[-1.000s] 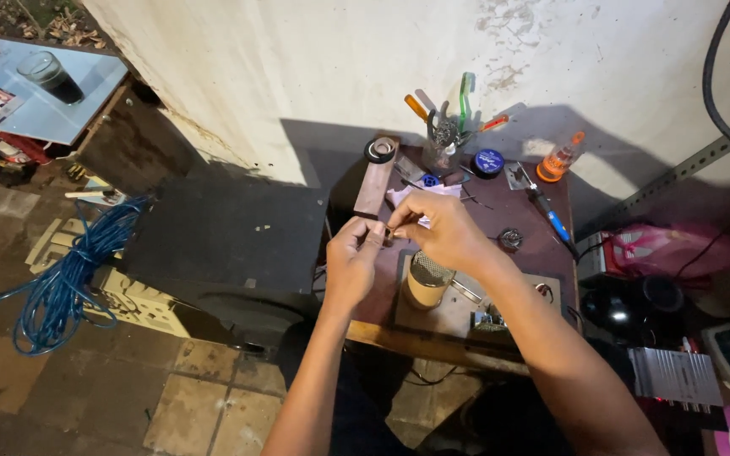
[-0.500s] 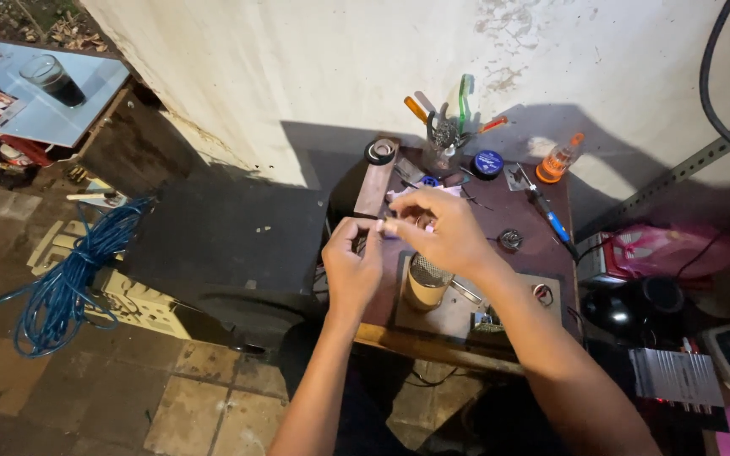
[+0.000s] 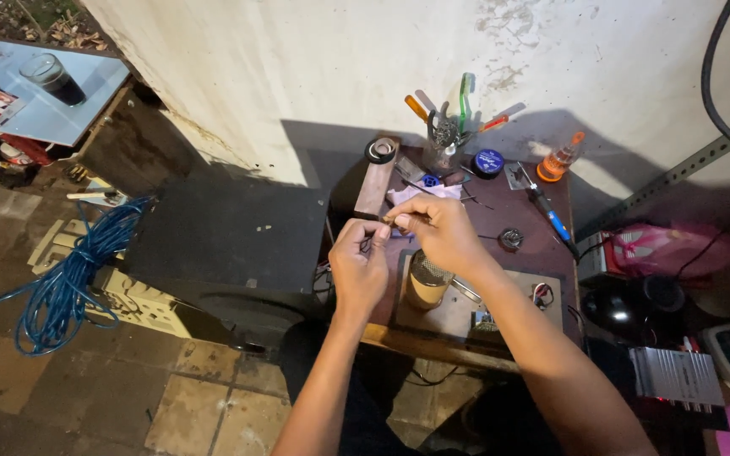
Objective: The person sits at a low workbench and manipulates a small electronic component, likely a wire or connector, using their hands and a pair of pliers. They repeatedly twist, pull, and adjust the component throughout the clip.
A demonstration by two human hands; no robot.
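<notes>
My left hand is closed around a small dark part with thin wires, held above the front left of a small brown work table. My right hand pinches a thin metal tool, like tweezers, whose tip meets the part in my left hand. Just below my hands a microphone with a mesh head stands on the table. What the small part is cannot be made out.
A holder of screwdrivers and pliers, a black tape roll, a round blue tin, an orange-capped bottle and a blue-handled tool sit at the back. A black speaker box stands left, a blue coiled cable on the tiled floor.
Both hands stay together over the table; my right hand has shifted slightly while working the tool at the part. Nothing was picked up or let go.
</notes>
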